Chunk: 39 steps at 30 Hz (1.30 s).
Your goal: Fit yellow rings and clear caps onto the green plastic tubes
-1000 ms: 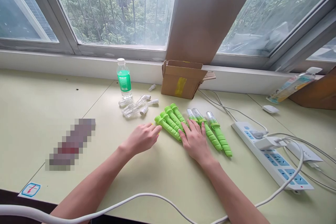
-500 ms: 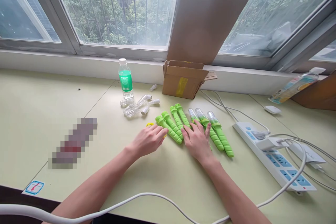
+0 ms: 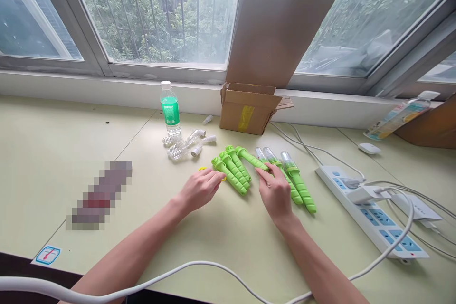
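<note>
My right hand pinches the lower end of a green watering spike, a tapered, ribbed tube with a threaded neck pointing away from me. To its left lie three more open-necked green spikes, side by side. On the right, beside and partly behind my right hand, are several green spikes with clear tops. My left hand rests curled left of the row, closed around a yellow piece; most of that piece is hidden under the fingers.
Clear plastic fittings lie in a heap by a green-labelled bottle. An open cardboard box stands near the window. At right is a power strip with plugs and cables. A white cable crosses in front of me.
My right hand has gone from lying spread over the spikes to pinching one. One spike has shifted left against the row, and the pinched one has tilted away from it, lower end rightward.
</note>
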### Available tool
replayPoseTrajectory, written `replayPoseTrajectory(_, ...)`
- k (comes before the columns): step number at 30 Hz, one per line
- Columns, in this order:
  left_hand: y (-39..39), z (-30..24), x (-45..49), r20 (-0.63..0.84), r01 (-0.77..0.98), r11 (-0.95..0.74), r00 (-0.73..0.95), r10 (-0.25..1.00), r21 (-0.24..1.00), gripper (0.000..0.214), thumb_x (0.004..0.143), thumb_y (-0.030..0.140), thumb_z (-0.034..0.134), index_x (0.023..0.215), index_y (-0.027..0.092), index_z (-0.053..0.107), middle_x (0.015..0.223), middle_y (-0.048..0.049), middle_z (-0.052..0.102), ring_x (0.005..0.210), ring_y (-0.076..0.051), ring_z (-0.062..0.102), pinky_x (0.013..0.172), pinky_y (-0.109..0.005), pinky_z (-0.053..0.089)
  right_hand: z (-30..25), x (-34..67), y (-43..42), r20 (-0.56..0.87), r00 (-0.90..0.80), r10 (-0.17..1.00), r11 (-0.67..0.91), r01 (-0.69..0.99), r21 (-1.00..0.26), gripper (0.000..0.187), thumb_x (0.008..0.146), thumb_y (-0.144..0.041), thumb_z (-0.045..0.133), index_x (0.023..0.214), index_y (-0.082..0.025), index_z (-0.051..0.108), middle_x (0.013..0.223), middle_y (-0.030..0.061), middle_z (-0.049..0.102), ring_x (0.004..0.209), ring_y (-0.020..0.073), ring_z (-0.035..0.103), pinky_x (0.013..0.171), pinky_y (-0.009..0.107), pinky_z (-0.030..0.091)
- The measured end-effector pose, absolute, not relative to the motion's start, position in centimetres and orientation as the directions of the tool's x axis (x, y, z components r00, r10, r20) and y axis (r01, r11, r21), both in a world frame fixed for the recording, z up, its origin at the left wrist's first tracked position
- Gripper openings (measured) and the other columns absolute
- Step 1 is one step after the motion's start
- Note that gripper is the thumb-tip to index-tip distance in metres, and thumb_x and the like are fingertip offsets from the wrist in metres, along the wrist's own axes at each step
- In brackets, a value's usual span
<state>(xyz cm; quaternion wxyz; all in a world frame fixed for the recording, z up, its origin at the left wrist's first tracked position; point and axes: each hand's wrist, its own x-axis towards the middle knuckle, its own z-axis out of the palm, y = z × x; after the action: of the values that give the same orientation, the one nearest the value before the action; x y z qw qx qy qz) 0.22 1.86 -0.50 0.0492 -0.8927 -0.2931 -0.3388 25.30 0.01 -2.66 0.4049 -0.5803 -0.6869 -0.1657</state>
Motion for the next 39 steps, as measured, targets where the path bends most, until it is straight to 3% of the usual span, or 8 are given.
replayPoseTrajectory(4,2.0,-0.9,0.2,0.659,0.538,-0.823,0.555,0.508,0.183,0.017,0.092,0.012,0.044,0.105,0.018,0.054,0.084,-0.0028,0.070,0.074,-0.015,0.064,0.061,-0.026,0.049,-1.8,24.8,-0.3,0.784,0.133,0.606,0.274,0.891,-0.363,0.026,0.092,-0.024,0.050,0.096,-0.020,0.076,0.100,0.0113,0.068,0.085,0.0232,0.066,0.077,0.036,0.053)
replayPoseTrajectory(7,2.1,-1.2,0.2,0.656,0.541,-0.790,0.489,0.575,0.290,0.015,0.092,0.017,0.048,0.105,0.019,0.055,0.086,-0.0032,0.070,0.075,-0.015,0.065,0.063,-0.025,0.051,-0.9,24.3,-0.6,0.750,0.307,0.586,0.279,0.792,-0.543,0.023,0.090,-0.028,0.057,0.100,-0.020,0.075,0.093,0.0092,0.070,0.081,0.0226,0.067,0.076,0.036,0.054)
replayPoseTrajectory(11,2.1,-1.3,0.2,0.660,0.561,-0.722,0.368,0.655,0.404,0.021,0.088,0.026,0.056,0.108,0.020,0.055,0.096,-0.0057,0.069,0.079,-0.016,0.067,0.068,-0.026,0.053,-0.1,23.6,-1.0,0.581,0.488,0.652,0.321,0.516,-0.794,0.030,0.087,-0.035,0.061,0.108,-0.018,0.072,0.090,0.0089,0.072,0.076,0.0227,0.069,0.074,0.038,0.054)
replayPoseTrajectory(14,2.3,-1.2,0.2,0.674,0.561,-0.698,0.304,0.673,0.445,0.025,0.087,0.027,0.057,0.112,0.021,0.054,0.099,-0.0059,0.068,0.082,-0.016,0.066,0.071,-0.027,0.054,0.2,22.9,-1.3,0.436,0.547,0.715,0.282,0.346,-0.895,0.036,0.083,-0.040,0.064,0.110,-0.016,0.071,0.081,0.0075,0.073,0.074,0.0235,0.070,0.072,0.038,0.054)
replayPoseTrajectory(22,2.6,-1.5,0.0,0.670,0.538,-0.671,0.240,0.702,0.510,0.030,0.091,0.026,0.051,0.120,0.021,0.050,0.105,-0.0079,0.064,0.093,-0.018,0.064,0.076,-0.030,0.055,-0.1,21.7,-1.9,0.269,0.489,0.829,0.195,0.198,-0.961,0.035,0.083,-0.044,0.063,0.103,-0.016,0.072,0.067,0.0037,0.067,0.062,0.0192,0.063,0.062,0.033,0.050)
replayPoseTrajectory(32,2.8,-1.9,0.0,0.659,0.530,-0.659,0.226,0.717,0.535,0.035,0.091,0.026,0.050,0.126,0.021,0.046,0.102,-0.0074,0.063,0.091,-0.017,0.063,0.076,-0.032,0.056,-0.3,21.9,-1.6,0.248,0.494,0.834,0.194,0.158,-0.968,0.037,0.082,-0.047,0.064,0.100,-0.016,0.071,0.074,0.0049,0.068,0.057,0.0173,0.061,0.061,0.034,0.052)
replayPoseTrajectory(39,2.8,-1.6,0.1,0.624,0.505,-0.581,0.103,0.775,0.638,0.020,0.087,0.033,0.057,0.101,0.020,0.052,0.091,-0.0039,0.065,0.079,-0.015,0.066,0.070,-0.029,0.056,-0.6,21.8,-1.4,0.193,0.493,0.848,0.183,0.069,-0.981,0.037,0.075,-0.046,0.071,0.096,-0.015,0.070,0.073,0.0042,0.068,0.058,0.0184,0.065,0.062,0.037,0.058)
